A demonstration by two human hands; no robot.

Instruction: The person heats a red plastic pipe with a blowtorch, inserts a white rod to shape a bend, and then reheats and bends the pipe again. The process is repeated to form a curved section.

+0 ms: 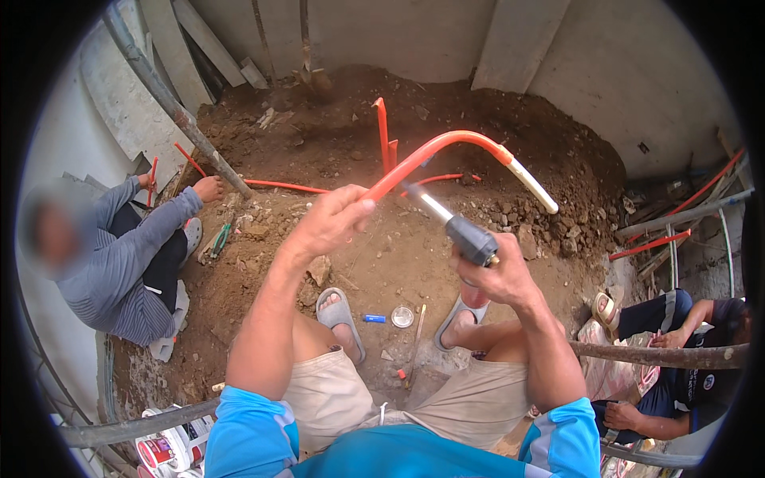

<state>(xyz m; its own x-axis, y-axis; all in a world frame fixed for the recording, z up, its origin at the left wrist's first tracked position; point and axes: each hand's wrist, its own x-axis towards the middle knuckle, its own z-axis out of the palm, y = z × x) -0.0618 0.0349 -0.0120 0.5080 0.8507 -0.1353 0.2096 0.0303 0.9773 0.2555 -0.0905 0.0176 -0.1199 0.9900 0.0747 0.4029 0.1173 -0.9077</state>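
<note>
My left hand [331, 223] is closed around the lower end of an orange plastic pipe [456, 137]. The pipe arches up and over to the right, and a white pipe piece [532, 185] sticks out of its far end, pointing down. In my right hand [504, 275] is a gas torch [472, 239] with a black body and a metal nozzle. Its nozzle tip sits just below the orange pipe, close to my left hand; I cannot make out a flame. On the soil between my feet lie a blue lighter [374, 319] and a small round tin [402, 317].
Orange pipes [382, 131] rise from the soil ahead. At left a seated person [135, 247] holds a thin orange piece beside a slanting metal pole [171, 103] and green-handled pliers [221, 240]. Another person [677, 358] sits at right behind a horizontal pole [661, 355]. White buckets [171, 446] stand lower left.
</note>
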